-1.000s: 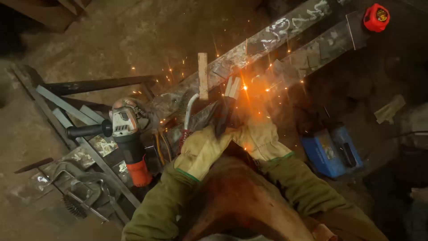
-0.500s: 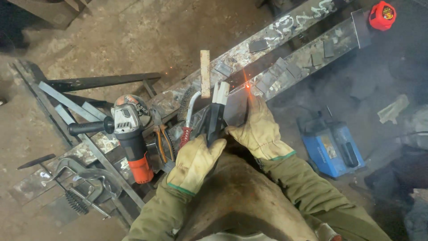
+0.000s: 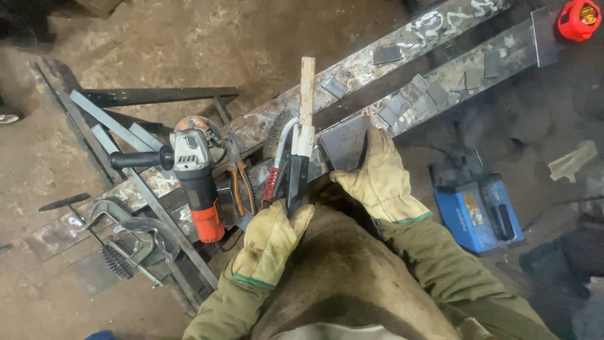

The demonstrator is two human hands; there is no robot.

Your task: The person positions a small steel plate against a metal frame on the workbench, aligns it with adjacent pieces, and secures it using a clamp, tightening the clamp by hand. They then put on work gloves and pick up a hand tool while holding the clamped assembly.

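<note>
Gloved fingers (image 3: 296, 217) of the left hand (image 3: 272, 242) wrap tight around the dark electrode holder (image 3: 297, 176), whose pale stub points toward twelve o'clock. The right hand (image 3: 380, 179) lies flat, fingers spread, pressing a grey steel plate (image 3: 345, 145) onto the long beam (image 3: 415, 69) at one o'clock from the holder. An orange angle grinder (image 3: 195, 173) lies at nine o'clock. The sparks seen a second ago have gone; a tiny red point at the plate's corner may be hot metal.
</note>
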